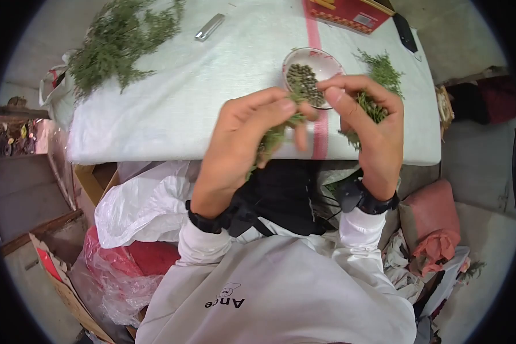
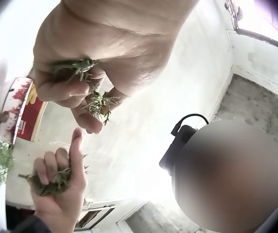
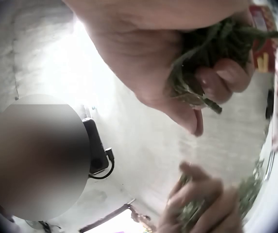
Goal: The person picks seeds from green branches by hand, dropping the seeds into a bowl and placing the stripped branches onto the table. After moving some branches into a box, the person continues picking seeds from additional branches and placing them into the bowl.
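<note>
In the head view the left hand (image 1: 241,135) pinches a green leafy sprig (image 1: 272,137) between thumb and fingers, close to the near rim of a white bowl. Small roundish greenish-brown pieces (image 1: 305,80) lie in that bowl (image 1: 329,64), which has red marks inside. The right hand (image 1: 375,126), at the bowl's right, holds a bunch of green sprigs (image 1: 371,107) under its curled fingers, its thumb and index fingertips close together. The right wrist view shows this bunch (image 3: 216,48) in the palm. Both hands are raised, a short gap apart.
A large heap of green sprigs (image 1: 117,46) lies at the table's back left, beside a shiny metal object (image 1: 210,27). A red box (image 1: 355,14) stands at the back, a dark object (image 1: 404,32) right of it. More sprigs (image 1: 384,71) lie right of the bowl on the white-covered table (image 1: 155,123).
</note>
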Available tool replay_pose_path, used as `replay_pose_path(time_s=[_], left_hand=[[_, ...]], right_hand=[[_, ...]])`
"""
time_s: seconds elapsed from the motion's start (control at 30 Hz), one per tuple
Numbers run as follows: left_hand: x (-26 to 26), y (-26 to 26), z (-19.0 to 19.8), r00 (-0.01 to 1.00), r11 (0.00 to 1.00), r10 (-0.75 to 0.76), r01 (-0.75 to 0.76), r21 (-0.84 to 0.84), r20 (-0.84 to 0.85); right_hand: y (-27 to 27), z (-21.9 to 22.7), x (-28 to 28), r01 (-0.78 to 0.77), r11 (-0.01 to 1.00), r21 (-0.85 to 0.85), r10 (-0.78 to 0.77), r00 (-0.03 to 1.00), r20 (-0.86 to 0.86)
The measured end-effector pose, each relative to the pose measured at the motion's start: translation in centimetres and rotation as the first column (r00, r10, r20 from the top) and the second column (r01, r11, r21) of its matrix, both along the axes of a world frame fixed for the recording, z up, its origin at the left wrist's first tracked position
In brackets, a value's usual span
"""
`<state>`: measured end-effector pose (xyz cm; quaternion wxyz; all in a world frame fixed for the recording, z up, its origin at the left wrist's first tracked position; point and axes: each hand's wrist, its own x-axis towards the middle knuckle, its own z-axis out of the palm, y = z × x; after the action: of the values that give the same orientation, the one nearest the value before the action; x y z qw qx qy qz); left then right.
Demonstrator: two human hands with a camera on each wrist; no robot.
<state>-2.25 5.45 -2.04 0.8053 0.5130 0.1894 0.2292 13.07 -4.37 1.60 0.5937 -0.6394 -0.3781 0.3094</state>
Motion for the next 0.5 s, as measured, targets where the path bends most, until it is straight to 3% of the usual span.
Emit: replay_pose_path(time_s=[0.1,0.27,0.33,0.37,0.4,0.43,0.5], left_hand=[[-0.7,0.7,-0.6,0.998,0.992,0.042,-0.034,-0.124,0.055],[-2.0,1.2,-2.5,0.957,0.941,0.189,-0.114,-0.319,0.218],[-2.1,1.2,-2.7,0.944,0.924,0.216,-0.115,-0.364,0.251],[-2.2,1.2,-2.6,0.965,0.949,0.214,-0.169,-0.265,0.153],[-2.4,1.2,-2.5,0.973,0.964,0.223,-0.212,-0.158,0.054],[-2.6,1.3,-2.4,0.970,0.969,0.241,-0.243,-0.045,-0.044],[-2.8,1.5,-2.7,0.957,0.959,0.282,-0.281,0.023,-0.075]], right_hand=[[-0.5,1.0,3.1,0.097,0.992,-0.086,-0.074,0.967,0.244],[0.3,0.9,6.1,0.198,0.963,-0.180,-0.123,0.925,0.358],[1.7,-0.6,7.1,0.193,0.961,-0.196,-0.041,0.805,0.592],[2.2,-1.1,7.3,0.190,0.961,-0.202,0.003,0.721,0.693],[2.6,-1.4,7.3,0.190,0.961,-0.203,0.004,0.720,0.694],[3.1,-1.7,7.3,0.179,0.963,-0.203,0.052,0.615,0.787],[3.6,-2.1,7.1,0.158,0.964,-0.216,0.146,0.367,0.919]])
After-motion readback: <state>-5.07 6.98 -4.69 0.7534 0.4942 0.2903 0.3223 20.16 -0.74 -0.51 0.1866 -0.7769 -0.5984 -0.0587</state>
